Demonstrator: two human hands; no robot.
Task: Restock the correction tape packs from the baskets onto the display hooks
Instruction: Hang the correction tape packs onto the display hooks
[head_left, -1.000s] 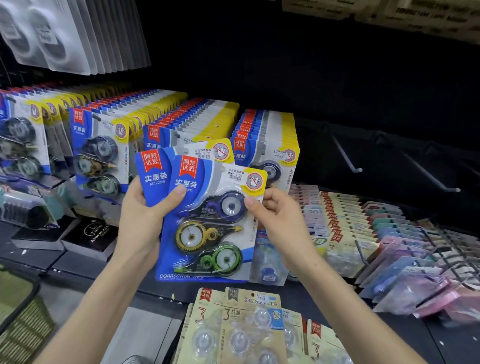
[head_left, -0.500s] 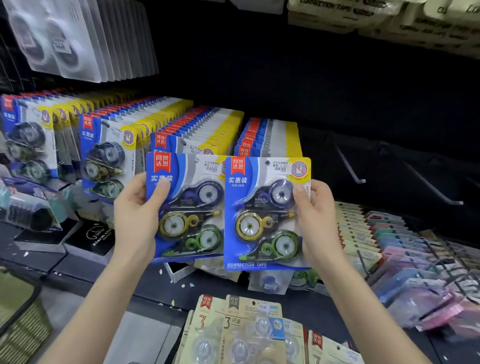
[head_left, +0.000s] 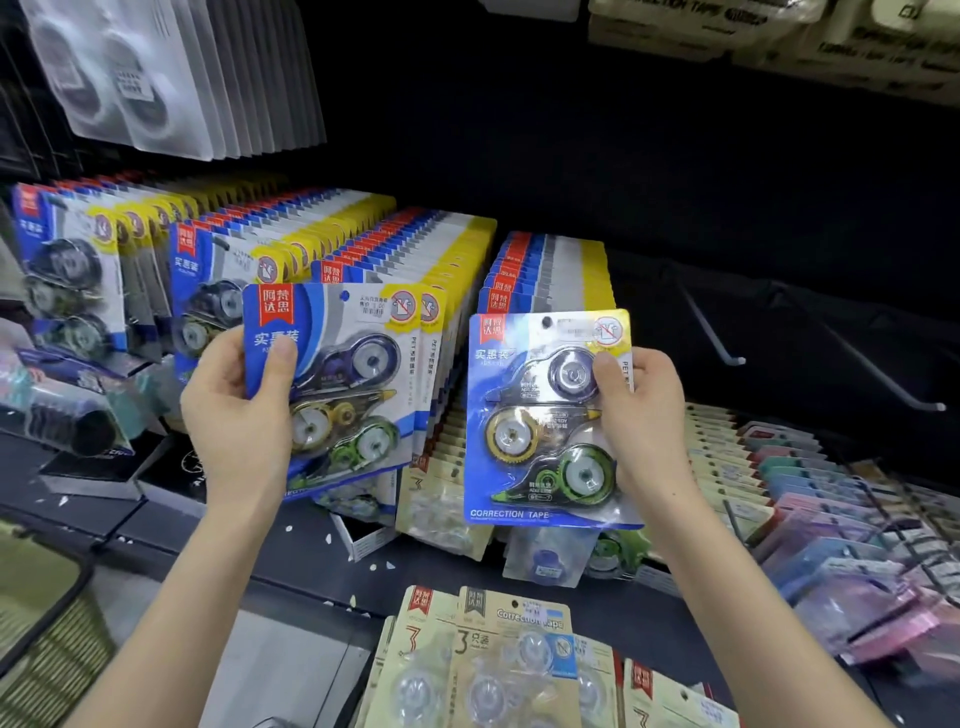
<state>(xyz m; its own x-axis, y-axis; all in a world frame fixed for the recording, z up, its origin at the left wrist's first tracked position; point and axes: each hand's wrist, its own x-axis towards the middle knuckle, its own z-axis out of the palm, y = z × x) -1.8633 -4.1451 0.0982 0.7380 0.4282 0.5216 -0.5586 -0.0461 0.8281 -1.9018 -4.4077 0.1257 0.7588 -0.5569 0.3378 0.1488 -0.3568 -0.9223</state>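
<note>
Head view of a stationery display; positions are given relative to the rightmost hanging row (head_left: 550, 265) of blue correction tape packs. The left hand (head_left: 239, 415) grips a blue three-dispenser pack (head_left: 353, 374) by its left edge, thumb pressed on the printed front and fingers curled behind; this pack is tilted slightly and sits left of the row, overlapping the neighbouring row of like packs. Whether a second card lies behind it cannot be told. The right hand (head_left: 644, 415) pinches a second blue pack (head_left: 540, 431) by its right edge, thumb on the top dispenser's blister and fingers hidden behind the card; the pack is held upright directly in front of the row and just below its front cards. Right of the row, two metal hooks (head_left: 711, 332) project from the dark back panel. Below the row hang beige packs (head_left: 509, 654) marked "Correction Tape"; below and to its right lie pastel packs (head_left: 831, 519). Far below and left of the row, a green mesh basket (head_left: 36, 649) is partly in view.
</note>
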